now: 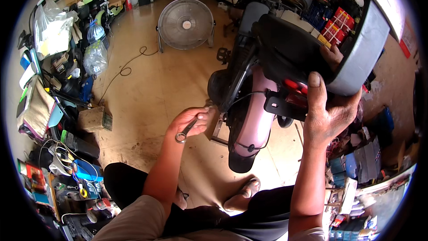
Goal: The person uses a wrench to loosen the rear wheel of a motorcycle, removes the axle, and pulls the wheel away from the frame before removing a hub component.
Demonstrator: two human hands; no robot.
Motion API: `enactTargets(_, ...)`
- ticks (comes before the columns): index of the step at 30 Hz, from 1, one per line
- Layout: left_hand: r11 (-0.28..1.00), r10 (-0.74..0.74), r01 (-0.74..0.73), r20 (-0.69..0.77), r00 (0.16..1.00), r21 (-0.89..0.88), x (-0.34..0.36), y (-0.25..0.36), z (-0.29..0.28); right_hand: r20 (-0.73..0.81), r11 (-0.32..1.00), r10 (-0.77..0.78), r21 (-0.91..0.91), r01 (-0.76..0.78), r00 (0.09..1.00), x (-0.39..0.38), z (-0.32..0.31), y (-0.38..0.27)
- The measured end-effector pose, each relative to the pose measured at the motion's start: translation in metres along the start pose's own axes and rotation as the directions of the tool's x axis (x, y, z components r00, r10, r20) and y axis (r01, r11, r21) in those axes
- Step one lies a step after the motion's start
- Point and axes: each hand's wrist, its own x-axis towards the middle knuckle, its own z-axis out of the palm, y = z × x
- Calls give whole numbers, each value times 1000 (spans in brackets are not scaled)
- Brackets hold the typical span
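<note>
Working the wrench (pixel 189 127) at frame centre, left hand (pixel 185 118) curled closed around it, right hand (pixel 328 122) spread wide, clasping the grey pad (pixel 362 53) at upper right, appears the current step; next likely requires seating the wrench squarely.

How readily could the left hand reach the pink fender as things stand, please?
Probably yes: the left hand is close by and nothing visible blocks the near end of the pink fender, though that hand holds a wrench.

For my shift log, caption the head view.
Left hand holding a wrench, right hand gripping the grey pad by a bike's seat.
</note>
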Motion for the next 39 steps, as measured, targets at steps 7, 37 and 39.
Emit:
enactTargets(7,215,621,277,-350,701,937,27,-65,-119,34,989,142,44,-143,989,1,-1,-15)
enactTargets(37,-159,767,97,61,638,983,139,-76,-131,17,991,-97,-93,98,995,0,0,4)
enactTargets(39,-171,789,128,58,611,977,138,-74,-124,9,996,-78,-51,78,997,-1,0,5)
